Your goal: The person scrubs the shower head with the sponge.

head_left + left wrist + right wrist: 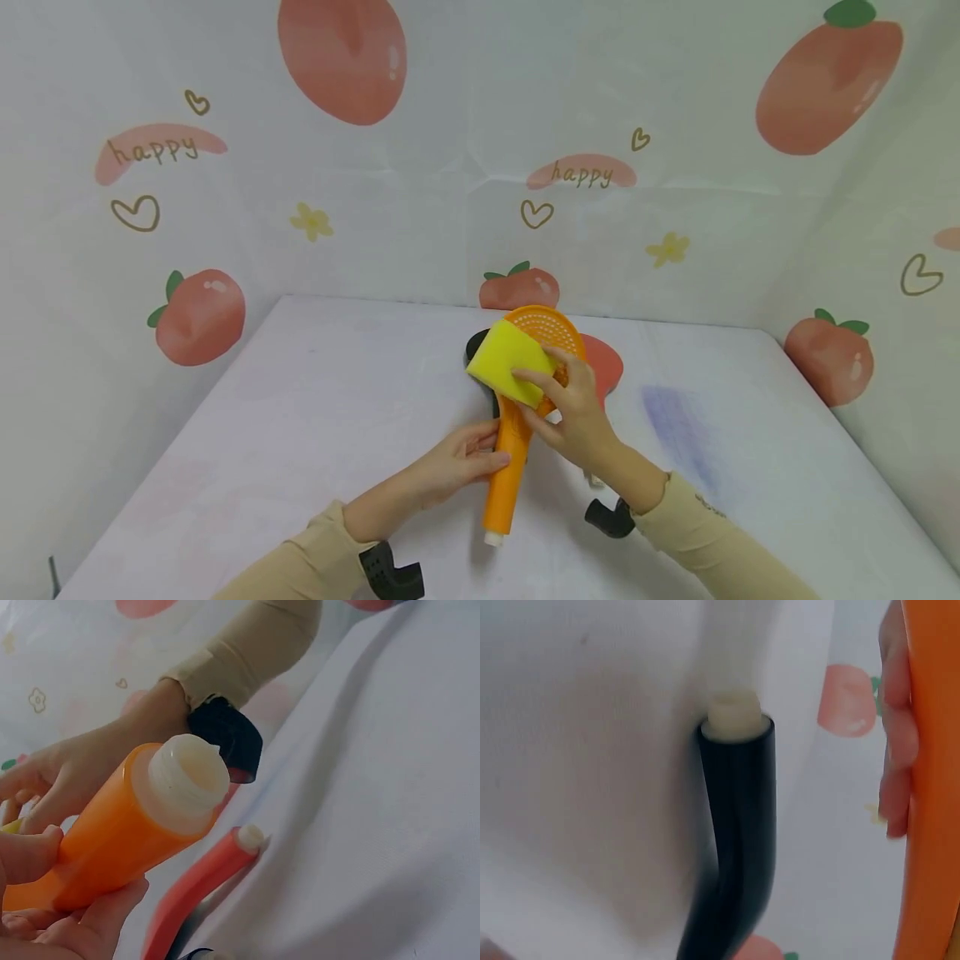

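Note:
An orange shower head (508, 483) with a perforated round face is gripped around its handle by my left hand (467, 457). In the left wrist view, its white threaded end (191, 772) points toward the camera. My right hand (581, 412) holds a yellow sponge (512, 360) between thumb and fingers, against the shower head just below its face. The sponge covers part of that face and the neck. Behind them lie a red shower head (606, 365) and a black shower head (476, 345), both mostly hidden in the head view.
A white-covered table (360, 367) spreads around the hands, with a bluish smear (681, 433) on its right side. A white curtain (420, 183) printed with fruit rises behind it. Black mounts (393, 575) are on both wrists.

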`<action>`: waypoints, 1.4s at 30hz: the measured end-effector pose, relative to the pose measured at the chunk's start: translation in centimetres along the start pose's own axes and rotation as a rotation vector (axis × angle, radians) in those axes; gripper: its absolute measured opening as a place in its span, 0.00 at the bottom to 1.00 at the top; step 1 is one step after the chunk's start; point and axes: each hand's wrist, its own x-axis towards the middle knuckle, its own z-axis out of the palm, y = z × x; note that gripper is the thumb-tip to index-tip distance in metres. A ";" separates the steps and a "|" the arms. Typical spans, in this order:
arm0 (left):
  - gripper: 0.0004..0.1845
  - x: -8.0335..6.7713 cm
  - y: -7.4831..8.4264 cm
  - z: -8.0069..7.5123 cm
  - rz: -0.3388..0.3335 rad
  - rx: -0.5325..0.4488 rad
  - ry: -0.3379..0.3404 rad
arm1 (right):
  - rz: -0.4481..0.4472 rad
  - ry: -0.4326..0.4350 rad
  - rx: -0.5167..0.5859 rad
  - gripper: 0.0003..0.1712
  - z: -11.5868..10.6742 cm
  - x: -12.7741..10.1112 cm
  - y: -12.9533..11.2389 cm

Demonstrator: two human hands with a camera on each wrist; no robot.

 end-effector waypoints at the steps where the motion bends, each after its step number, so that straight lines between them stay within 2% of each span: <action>1: 0.34 0.0 0.0 0.0 -0.005 -0.005 0.002 | 0.005 0.008 -0.014 0.27 -0.1 0.1 0.2; 8: 0.32 0.0 -0.2 -0.1 -0.015 -0.017 -0.002 | 0.163 0.138 -0.038 0.24 -1.2 1.1 2.1; 12: 0.32 -0.1 -0.2 -0.1 -0.016 -0.023 -0.003 | 0.221 0.161 -0.019 0.23 -1.1 1.2 2.6; 15: 0.33 -0.1 -0.2 0.0 -0.020 -0.019 0.005 | 0.189 0.133 -0.019 0.25 -0.6 1.1 2.0; 21: 0.35 0.1 -0.4 0.0 -0.014 -0.012 -0.001 | -0.008 0.046 -0.057 0.29 0.5 0.5 0.1; 23: 0.35 0.1 -0.4 -0.1 -0.015 -0.014 0.001 | -0.044 0.031 -0.061 0.29 0.4 0.3 0.1; 26: 0.35 0.1 -0.5 -0.2 -0.013 -0.017 0.006 | -0.034 0.046 -0.072 0.25 0.0 0.4 0.7; 30: 0.34 0.1 -0.5 -0.3 0.003 -0.031 0.001 | 0.054 0.111 -0.079 0.21 -0.8 0.8 2.0; 35: 0.33 0.1 -0.4 -0.3 0.019 -0.041 -0.013 | 0.129 0.163 -0.066 0.24 -1.2 1.0 2.9; 38: 0.33 0.1 -0.4 -0.3 0.018 -0.037 -0.011 | 0.104 0.141 -0.050 0.21 -1.0 0.6 2.5; 42: 0.34 0.1 -0.4 -0.4 0.014 -0.040 -0.009 | 0.004 0.088 -0.037 0.18 -0.3 0.0 1.4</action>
